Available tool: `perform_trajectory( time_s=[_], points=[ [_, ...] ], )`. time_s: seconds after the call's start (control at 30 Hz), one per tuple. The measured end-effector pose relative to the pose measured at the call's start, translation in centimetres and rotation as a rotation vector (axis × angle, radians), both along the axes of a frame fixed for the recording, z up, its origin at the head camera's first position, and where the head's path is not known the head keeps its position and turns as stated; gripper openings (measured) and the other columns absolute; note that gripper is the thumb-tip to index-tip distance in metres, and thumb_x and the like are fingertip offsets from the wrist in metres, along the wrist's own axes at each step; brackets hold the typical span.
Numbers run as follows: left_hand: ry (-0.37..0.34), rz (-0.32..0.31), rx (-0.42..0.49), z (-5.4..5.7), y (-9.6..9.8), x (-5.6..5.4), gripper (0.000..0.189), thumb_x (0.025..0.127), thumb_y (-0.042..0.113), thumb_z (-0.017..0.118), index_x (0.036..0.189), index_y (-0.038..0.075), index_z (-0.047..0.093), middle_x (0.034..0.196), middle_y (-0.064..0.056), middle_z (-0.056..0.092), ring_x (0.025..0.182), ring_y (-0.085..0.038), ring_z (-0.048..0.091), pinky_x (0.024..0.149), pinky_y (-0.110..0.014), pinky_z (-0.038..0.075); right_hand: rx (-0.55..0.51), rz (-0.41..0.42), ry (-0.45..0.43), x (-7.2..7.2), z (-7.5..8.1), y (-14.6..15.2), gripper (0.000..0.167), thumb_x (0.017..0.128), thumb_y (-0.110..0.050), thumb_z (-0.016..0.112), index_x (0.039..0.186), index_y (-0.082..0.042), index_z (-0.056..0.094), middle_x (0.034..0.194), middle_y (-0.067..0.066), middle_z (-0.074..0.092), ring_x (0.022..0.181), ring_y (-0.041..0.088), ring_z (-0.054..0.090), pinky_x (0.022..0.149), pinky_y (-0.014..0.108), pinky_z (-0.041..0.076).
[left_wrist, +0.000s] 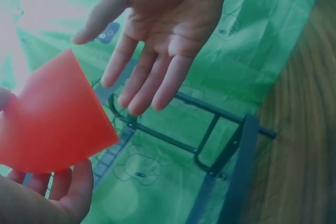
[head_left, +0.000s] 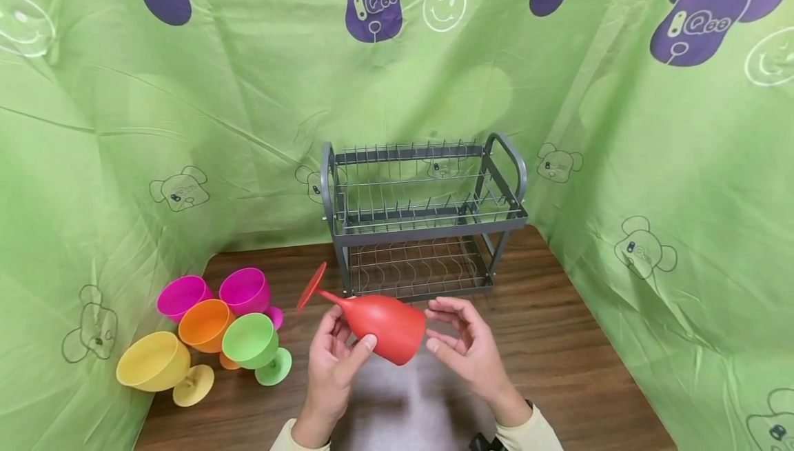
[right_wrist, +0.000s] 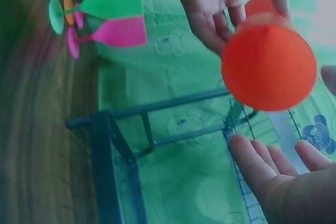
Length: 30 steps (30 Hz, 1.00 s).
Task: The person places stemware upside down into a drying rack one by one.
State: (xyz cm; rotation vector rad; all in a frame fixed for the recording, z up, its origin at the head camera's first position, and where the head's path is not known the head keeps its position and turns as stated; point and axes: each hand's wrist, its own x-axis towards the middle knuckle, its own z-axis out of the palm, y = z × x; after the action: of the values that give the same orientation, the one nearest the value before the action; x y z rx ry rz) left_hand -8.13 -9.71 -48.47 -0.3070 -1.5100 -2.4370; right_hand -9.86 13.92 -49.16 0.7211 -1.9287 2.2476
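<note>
A red plastic goblet [head_left: 386,327] lies sideways in the air above the table, its round foot to the upper left and its mouth to the right. My left hand [head_left: 335,368] holds it around the bowl near the stem, thumb across the front. Beside the mouth, my right hand [head_left: 468,351] has its fingers spread and slightly bent. In the left wrist view a gap shows between the goblet's rim [left_wrist: 94,98] and the right hand [left_wrist: 168,30]. The right wrist view looks straight into the goblet's mouth [right_wrist: 269,69], with the right fingers below it.
Behind the hands stands a grey two-tier dish rack [head_left: 428,230] with wire shelves. On the left of the wooden table [head_left: 558,341] are several goblets: yellow [head_left: 154,363], orange [head_left: 206,325], green [head_left: 251,341] and two magenta [head_left: 245,291]. Green printed cloth [head_left: 260,92] surrounds the table.
</note>
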Motion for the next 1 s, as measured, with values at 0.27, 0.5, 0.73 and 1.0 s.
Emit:
perform_trajectory(
  time_s=[0.27,0.5,0.73,1.0],
  points=[
    [-0.003,0.047,-0.183,3.2,-0.5,-1.5,0.064,0.082,-0.017,0.073,0.142,-0.006,0.055,0.128,-0.01,0.066,0.111,-0.02,0.069,0.091,-0.029,0.064,0.086,-0.178,0.026,-1.7,2.6,2.8,0.055,0.09,0.014,0.071,0.141,0.011,0.049,0.139,0.01,0.061,0.128,0.029,0.064,0.101,0.037,0.061],
    [0.105,0.057,-0.29,7.1,-0.2,-3.6,0.061,0.081,-0.012,0.078,0.139,-0.002,0.06,0.126,-0.008,0.068,0.109,-0.02,0.069,0.09,-0.029,0.065,0.11,-0.347,0.006,-3.3,4.3,5.2,0.053,0.088,0.014,0.074,0.138,0.009,0.055,0.136,0.007,0.064,0.125,0.025,0.066,0.1,0.03,0.06],
    [0.172,0.064,-0.437,11.4,0.3,-5.8,0.061,0.084,0.001,0.083,0.141,0.012,0.065,0.127,-0.005,0.071,0.109,-0.023,0.068,0.085,-0.029,0.065,0.154,-0.51,-0.026,-4.5,5.5,7.5,0.051,0.089,0.009,0.078,0.136,0.005,0.059,0.131,0.001,0.066,0.121,0.022,0.067,0.098,0.028,0.061],
    [0.195,0.081,-0.529,15.6,1.6,-9.0,0.062,0.086,0.016,0.085,0.143,0.017,0.063,0.134,0.0,0.068,0.117,-0.02,0.067,0.089,-0.034,0.065,0.145,-0.609,-0.008,-6.6,6.6,9.8,0.053,0.091,0.004,0.079,0.139,0.002,0.057,0.133,0.008,0.064,0.121,0.025,0.066,0.097,0.021,0.06]
  ],
)
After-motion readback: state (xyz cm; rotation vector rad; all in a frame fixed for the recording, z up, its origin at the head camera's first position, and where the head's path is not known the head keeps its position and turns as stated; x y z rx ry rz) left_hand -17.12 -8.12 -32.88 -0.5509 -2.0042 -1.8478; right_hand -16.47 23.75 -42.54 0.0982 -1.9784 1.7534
